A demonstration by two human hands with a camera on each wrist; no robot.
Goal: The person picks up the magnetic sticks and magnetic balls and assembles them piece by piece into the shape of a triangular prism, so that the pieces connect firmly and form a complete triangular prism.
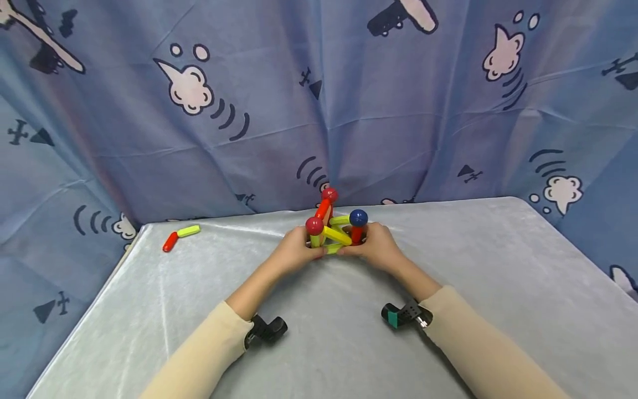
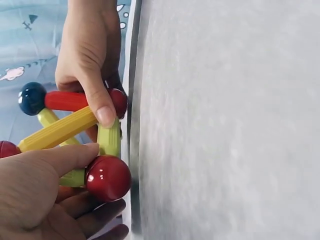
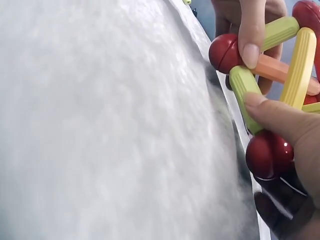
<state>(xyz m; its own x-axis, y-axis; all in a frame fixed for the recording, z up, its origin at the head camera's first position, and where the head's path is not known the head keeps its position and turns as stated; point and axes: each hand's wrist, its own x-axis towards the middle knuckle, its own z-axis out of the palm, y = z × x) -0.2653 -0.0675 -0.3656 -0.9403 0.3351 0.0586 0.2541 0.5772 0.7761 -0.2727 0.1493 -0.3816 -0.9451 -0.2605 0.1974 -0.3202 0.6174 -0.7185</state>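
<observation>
Both hands hold a frame of magnetic building rods and balls near the table's far edge. My left hand (image 1: 294, 250) grips its left side, thumb on a green rod (image 2: 109, 137) close to a red ball (image 2: 108, 178). On the right side my right hand (image 1: 380, 247) pinches the same green rod's other end beside another red ball (image 3: 270, 154). A yellow rod (image 1: 337, 235) slants across the front from a raised red ball (image 1: 314, 225). At the right, a blue ball (image 1: 358, 217) tops an upright red rod (image 1: 356, 235). Farther back is another red ball (image 1: 329, 194).
A loose red rod (image 1: 170, 242) and a green rod (image 1: 189, 230) lie end to end at the table's far left. Pale cloth covers the table (image 1: 199, 310). Behind its far edge hangs a blue printed curtain (image 1: 279, 111).
</observation>
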